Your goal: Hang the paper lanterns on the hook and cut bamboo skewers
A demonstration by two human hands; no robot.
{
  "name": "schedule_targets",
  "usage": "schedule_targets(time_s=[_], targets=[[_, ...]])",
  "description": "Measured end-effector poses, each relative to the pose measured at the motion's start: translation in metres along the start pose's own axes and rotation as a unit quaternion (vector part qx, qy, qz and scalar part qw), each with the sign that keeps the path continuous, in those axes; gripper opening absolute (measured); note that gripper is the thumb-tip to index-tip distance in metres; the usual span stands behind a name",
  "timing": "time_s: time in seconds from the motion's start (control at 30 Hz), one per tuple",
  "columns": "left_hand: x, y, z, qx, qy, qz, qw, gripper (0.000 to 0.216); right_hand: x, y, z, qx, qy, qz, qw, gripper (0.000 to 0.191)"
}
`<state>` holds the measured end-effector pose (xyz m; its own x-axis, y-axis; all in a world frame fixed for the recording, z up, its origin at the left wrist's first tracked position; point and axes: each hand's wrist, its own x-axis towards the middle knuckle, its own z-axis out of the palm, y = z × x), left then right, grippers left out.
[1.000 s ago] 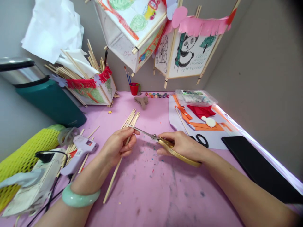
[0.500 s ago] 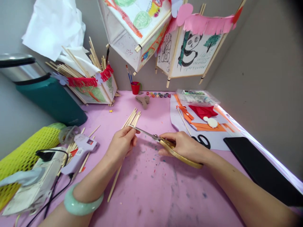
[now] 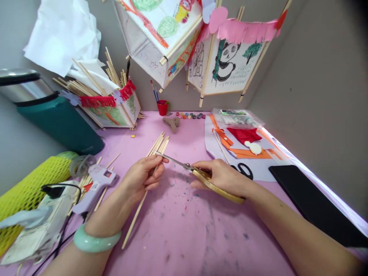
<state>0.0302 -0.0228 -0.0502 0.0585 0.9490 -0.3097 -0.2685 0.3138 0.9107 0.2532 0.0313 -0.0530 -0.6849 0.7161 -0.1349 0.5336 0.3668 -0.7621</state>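
My right hand (image 3: 221, 176) is closed around gold-handled scissors (image 3: 207, 182). Their blades look nearly closed and point left, the tips reaching the fingertips of my left hand (image 3: 145, 174). There the thumb and forefinger pinch something too small to make out. Pale wooden sticks (image 3: 158, 145) lie on the table just beyond the left hand. One long stick (image 3: 135, 220) comes out below that hand toward me; whether the fingers touch it is hidden. A pale green bangle (image 3: 96, 238) sits on my left wrist.
At left are a lilac glue gun (image 3: 96, 184), a white power strip (image 3: 43, 214) and a teal bottle (image 3: 57, 119). Paper lanterns (image 3: 230, 61) hang above the back. Black-handled scissors (image 3: 245, 171), a black flat slab (image 3: 313, 203) and coloured paper (image 3: 244, 135) lie at right.
My left hand has turned slightly, so its lower fingers show more, and its wrist has shifted a little left. The near end of the long stick has swung left. The scissors stay at the fingertips.
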Motion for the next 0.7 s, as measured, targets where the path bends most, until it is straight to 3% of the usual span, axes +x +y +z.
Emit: schedule_targets(time_s=[0.27, 0.37, 0.7], targets=[[0.004, -0.008, 0.013, 0.137, 0.123, 0.035, 0.982, 0.015, 0.0, 0.0, 0.003, -0.017, 0.004, 0.007, 1.0, 0.029], [0.004, -0.008, 0.015, 0.162, 0.136, 0.045, 0.976, 0.014, 0.0, 0.0, 0.004, -0.014, 0.002, 0.008, 1.0, 0.03], [-0.001, 0.001, 0.001, 0.024, 0.017, 0.007, 1.0, 0.013, 0.0, -0.001, -0.001, 0.002, -0.005, 0.002, 1.0, 0.028]])
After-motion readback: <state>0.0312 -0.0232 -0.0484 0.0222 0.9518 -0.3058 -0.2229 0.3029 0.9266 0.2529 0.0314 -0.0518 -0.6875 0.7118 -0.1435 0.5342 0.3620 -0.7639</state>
